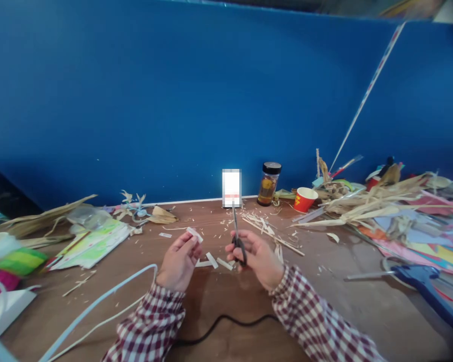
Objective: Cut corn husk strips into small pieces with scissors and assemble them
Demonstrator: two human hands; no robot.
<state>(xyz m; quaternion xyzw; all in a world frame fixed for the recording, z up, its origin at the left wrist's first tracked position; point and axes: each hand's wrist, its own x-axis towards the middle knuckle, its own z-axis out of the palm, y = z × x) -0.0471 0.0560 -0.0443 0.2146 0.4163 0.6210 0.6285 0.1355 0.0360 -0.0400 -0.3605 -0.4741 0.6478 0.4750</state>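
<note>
Between the thumb and fingers of my left hand [180, 262] is a small white strip [195, 235], pinched near its lower end. My right hand [257, 256] grips a pair of scissors [240, 250] by the dark handles, with the blades pointing away and upward. The strip and the scissors are apart. Several cut white pieces [212, 260] lie on the table between and below my hands. Thin pale slivers [266, 229] are scattered beyond my right hand.
A jar with a black lid [269, 185] and a red paper cup [305, 199] stand near the blue wall. Dried husks [366, 206] heap at right, behind a blue glue gun [419, 279]. Painted paper [94, 246] lies left. Cables [109, 291] cross the brown table [226, 301].
</note>
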